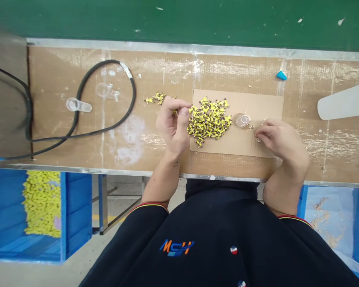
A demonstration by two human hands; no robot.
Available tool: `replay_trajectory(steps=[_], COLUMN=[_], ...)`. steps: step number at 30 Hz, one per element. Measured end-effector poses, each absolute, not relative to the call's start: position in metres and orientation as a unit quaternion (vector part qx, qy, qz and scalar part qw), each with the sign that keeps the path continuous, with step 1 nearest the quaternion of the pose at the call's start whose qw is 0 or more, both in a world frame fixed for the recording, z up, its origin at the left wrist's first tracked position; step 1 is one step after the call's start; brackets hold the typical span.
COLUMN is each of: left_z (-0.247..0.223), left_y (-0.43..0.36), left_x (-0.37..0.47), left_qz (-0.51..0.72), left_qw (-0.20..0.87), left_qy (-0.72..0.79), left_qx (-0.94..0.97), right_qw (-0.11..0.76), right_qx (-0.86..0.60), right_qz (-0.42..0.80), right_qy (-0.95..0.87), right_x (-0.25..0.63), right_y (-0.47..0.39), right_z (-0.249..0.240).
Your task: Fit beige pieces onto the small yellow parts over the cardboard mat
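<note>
Far left, below the counter (pixel 77 151) edge: a blue bin (pixel 6 223) cut off by the frame, heaped with yellow pieces too small to make out. On the counter, a black cable (pixel 131 99) looping in from the left, its far end out of sight, and a clear plastic scoop (pixel 77 105) beside it. Left hand (pixel 173 123), grip pinched shut on a small yellow part (pixel 176 112), mostly hidden behind thumb and forefinger. Just right, on a cardboard sheet (pixel 236 143), the yellow parts pile (pixel 209 119), single pieces blurred together. Then a small clear cup (pixel 243 120). Right hand (pixel 279 137), fingers curled over tiny metal bits (pixel 253 127); grip hidden, closed or not: cannot tell. Far right, a pale blade-shaped object (pixel 344 101) cut off by the edge.
</note>
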State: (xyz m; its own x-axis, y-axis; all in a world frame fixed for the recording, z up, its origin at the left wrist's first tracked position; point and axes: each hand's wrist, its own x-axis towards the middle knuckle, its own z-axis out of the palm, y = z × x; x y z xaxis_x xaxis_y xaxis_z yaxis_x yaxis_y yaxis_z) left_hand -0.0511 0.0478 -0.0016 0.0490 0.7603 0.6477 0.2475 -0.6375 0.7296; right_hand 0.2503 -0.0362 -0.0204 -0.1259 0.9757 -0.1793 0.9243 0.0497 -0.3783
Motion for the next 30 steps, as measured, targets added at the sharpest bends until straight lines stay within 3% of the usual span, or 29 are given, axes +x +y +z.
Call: replay_trajectory(steps=[5, 14, 18, 25, 30], left_z=[-0.003, -0.006, -0.011, -0.017, -0.019], left_y=[0.040, 0.023, 0.019, 0.009, 0.006], left_x=[-0.036, -0.015, -0.011, -0.001, 0.002], left_qz=[0.555, 0.495, 0.469, 0.408, 0.407], left_qw=[0.223, 0.255, 0.284, 0.406, 0.539], left_qy=[0.276, 0.207, 0.197, 0.177, 0.121], left_qx=[0.752, 0.804, 0.813, 0.798, 0.728], right_qw=[0.010, 0.105, 0.146, 0.460, 0.511], right_qx=[-0.670, -0.604, -0.557, -0.386, -0.320], right_qz=[0.183, 0.192, 0.130, 0.214, 0.239], right_qy=[-0.719, -0.767, -0.807, -0.770, -0.761], right_x=[0.237, 0.246, 0.249, 0.228, 0.197], right_y=[-0.035, -0.034, -0.033, -0.031, -0.034], right_z=[-0.007, -0.022, -0.030, -0.009, -0.006])
